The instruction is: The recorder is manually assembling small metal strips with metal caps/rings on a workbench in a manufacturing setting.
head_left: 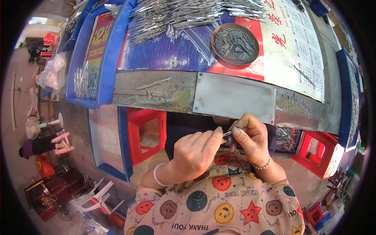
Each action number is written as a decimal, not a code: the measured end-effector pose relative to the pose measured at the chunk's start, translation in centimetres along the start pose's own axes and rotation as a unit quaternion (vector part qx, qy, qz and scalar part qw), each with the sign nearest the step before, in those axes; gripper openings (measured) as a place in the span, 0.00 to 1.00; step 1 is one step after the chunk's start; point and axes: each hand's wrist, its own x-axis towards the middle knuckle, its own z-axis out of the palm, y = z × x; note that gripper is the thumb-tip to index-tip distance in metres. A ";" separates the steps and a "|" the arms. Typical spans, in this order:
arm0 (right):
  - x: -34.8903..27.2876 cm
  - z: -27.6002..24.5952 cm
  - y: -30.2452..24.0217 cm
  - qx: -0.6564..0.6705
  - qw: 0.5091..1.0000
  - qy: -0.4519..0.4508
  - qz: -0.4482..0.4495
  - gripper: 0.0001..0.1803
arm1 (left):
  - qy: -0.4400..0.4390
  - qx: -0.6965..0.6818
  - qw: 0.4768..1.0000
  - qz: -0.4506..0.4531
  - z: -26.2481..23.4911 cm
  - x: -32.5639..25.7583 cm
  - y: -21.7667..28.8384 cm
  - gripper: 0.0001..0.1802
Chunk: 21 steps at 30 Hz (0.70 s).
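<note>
The small part (pixel 227 134) pinched between the hands is shiny metal, like the pins in the dull round dish (pixel 235 44). The grey plate (pixel 234 97) looks matt; the stools (pixel 145 135) are glossy red plastic.

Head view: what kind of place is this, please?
Probably a small workshop for hand assembly of metal parts. A heap of thin metal strips lies on the bench, a round dish holds small pieces, and both hands work one small metal part.
</note>
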 end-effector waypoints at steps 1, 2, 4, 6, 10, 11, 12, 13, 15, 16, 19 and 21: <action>0.1 -0.2 -0.1 0.001 1.000 0.000 -0.007 0.07 | 0.001 0.003 1.000 0.007 -0.1 0.4 -0.1 0.16; 0.0 -0.4 -0.4 -0.005 1.000 -0.006 -0.009 0.06 | -0.005 -0.036 0.999 0.000 -0.2 0.8 -0.2 0.16; -0.3 -1.2 -1.3 -0.015 0.999 -0.016 -0.028 0.07 | -0.005 -0.102 0.995 -0.011 -0.6 1.9 -0.3 0.18; -0.5 -2.2 -1.8 -0.031 0.994 0.031 -0.096 0.09 | 0.009 -0.120 0.993 0.003 -1.2 3.6 -1.2 0.19; -0.9 -5.4 -3.4 -0.110 0.963 0.167 -0.183 0.07 | 0.038 -0.104 0.994 -0.014 -1.8 8.9 -3.2 0.15; -1.1 -5.8 -3.7 -0.131 0.951 0.219 -0.177 0.07 | 0.044 -0.097 0.994 0.006 -1.5 10.6 -4.0 0.15; -1.3 -6.7 -3.5 -0.133 0.944 0.235 -0.189 0.07 | 0.051 -0.090 0.994 0.026 -1.1 12.4 -4.9 0.15; -1.2 -7.5 -3.0 -0.134 0.938 0.250 -0.199 0.08 | 0.067 -0.088 0.993 0.046 -0.3 14.3 -5.7 0.13; -0.4 -8.4 -1.6 -0.184 0.903 0.302 -0.245 0.06 | 0.061 -0.069 0.993 0.078 0.7 18.3 -7.1 0.11; -0.2 -8.9 -1.1 -0.205 0.889 0.321 -0.253 0.06 | 0.056 -0.077 0.992 0.089 1.9 20.3 -8.1 0.08; 0.3 -9.1 -0.9 -0.386 0.805 0.288 -0.347 0.07 | 0.056 -0.051 0.990 0.120 4.6 25.8 -10.4 0.07; 0.7 -8.7 -1.3 -0.412 0.790 0.279 -0.358 0.09 | 0.050 -0.027 0.989 0.136 6.2 29.0 -12.1 0.07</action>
